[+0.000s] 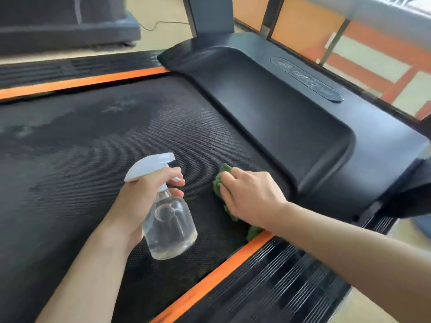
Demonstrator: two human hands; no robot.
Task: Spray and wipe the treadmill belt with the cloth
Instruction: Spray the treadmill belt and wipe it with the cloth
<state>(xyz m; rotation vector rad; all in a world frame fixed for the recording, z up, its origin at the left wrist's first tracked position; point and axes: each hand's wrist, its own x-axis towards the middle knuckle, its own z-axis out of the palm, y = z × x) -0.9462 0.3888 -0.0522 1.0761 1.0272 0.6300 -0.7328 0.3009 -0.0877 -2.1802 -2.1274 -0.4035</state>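
Green cloth [220,183] under right hand [251,194] on belt [93,148]

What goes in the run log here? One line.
left hand: holds spray bottle | right hand: presses cloth on belt

— Any readable lettering anywhere?

— Only on the glossy black oval badge [307,79] set into the matte black plastic motor cover [275,117]. Pale stylised marks there, running lengthwise along the badge, too blurred and slanted to make out as letters.

— On the clear plastic spray bottle with the white trigger head [169,226], nearer than the motor cover?

— No label, no print, nothing legible.

— On the orange side strip [211,282] beside the ribbed black foot rail [275,283], also nearer than the cover?

— Plain, no numbers or signs.

— On the textured black treadmill belt [70,183], left of the cover?

— Nothing written.
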